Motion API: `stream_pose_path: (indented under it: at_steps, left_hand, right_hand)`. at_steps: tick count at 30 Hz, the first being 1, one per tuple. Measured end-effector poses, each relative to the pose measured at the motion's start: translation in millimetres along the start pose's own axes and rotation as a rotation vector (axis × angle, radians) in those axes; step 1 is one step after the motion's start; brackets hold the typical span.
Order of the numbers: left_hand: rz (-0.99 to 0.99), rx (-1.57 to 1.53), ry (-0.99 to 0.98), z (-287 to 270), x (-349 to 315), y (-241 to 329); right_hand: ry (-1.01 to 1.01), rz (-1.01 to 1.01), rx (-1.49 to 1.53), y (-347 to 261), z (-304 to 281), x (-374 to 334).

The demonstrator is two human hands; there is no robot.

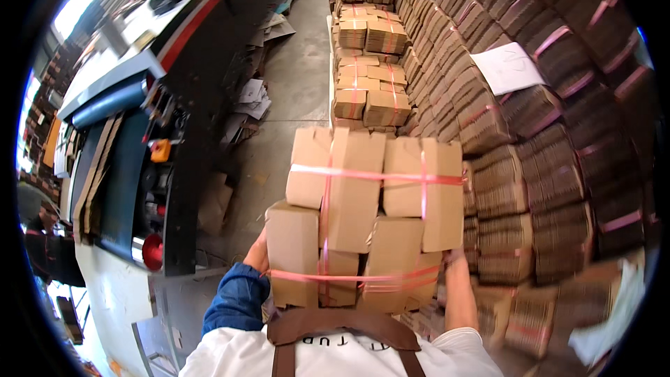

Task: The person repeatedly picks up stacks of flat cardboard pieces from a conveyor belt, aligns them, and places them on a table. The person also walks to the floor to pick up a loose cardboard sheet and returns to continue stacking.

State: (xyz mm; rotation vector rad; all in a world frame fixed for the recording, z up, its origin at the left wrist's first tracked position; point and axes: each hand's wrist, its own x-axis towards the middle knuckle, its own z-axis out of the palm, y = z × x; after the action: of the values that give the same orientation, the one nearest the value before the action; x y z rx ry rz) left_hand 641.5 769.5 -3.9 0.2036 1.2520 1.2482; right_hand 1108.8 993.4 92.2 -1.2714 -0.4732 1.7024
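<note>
- The grey floor (306, 63) runs from near to far; loose paper and cardboard scraps (252, 101) lie along its left side.
- The dark blue belt (125, 188) at left bears long cardboard strips (98, 167).
- Stacked brown cardboard bundles (551, 167) on the right carry a white sheet (508, 68).

Carton bundle (356, 209): plain tan, crossed by pink straps (398, 177). Sleeve (237, 298) blue, shirt (230, 352) white, apron (342, 324) brown. Machine side (209, 49) black, stripe (191, 29) red. Right-hand stacks (555, 174) brown; their straps maybe purplish, shadowed.
</note>
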Motion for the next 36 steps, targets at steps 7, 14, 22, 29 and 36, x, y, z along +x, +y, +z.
stream_pose_path:
  at_steps: [7, 14, 22, 29, 36]
  left_hand:
    - [-0.250, -0.148, 0.287, 21.1, 111.9, -55.0]
    - [-0.379, -0.241, 0.372, 24.8, 241.4, -99.4]
    - [-0.411, -0.243, 0.183, 66.7, 453.8, -41.4]
    - [-0.270, 0.044, 0.085, 111.3, 566.6, -43.4]
    - [-0.147, 0.330, 0.268, 96.0, 521.6, -56.7]
  right_hand:
    - [0.140, 0.338, -0.066, 60.1, -39.9, 188.8]
    - [0.251, 0.478, -0.077, 97.9, -64.1, 323.3]
    - [0.081, 0.309, -0.203, 87.8, -60.9, 514.6]
    - [0.161, 0.040, -1.045, 141.2, 23.1, 559.7]
    - [0.082, -0.123, -1.101, 150.1, 53.6, 510.8]
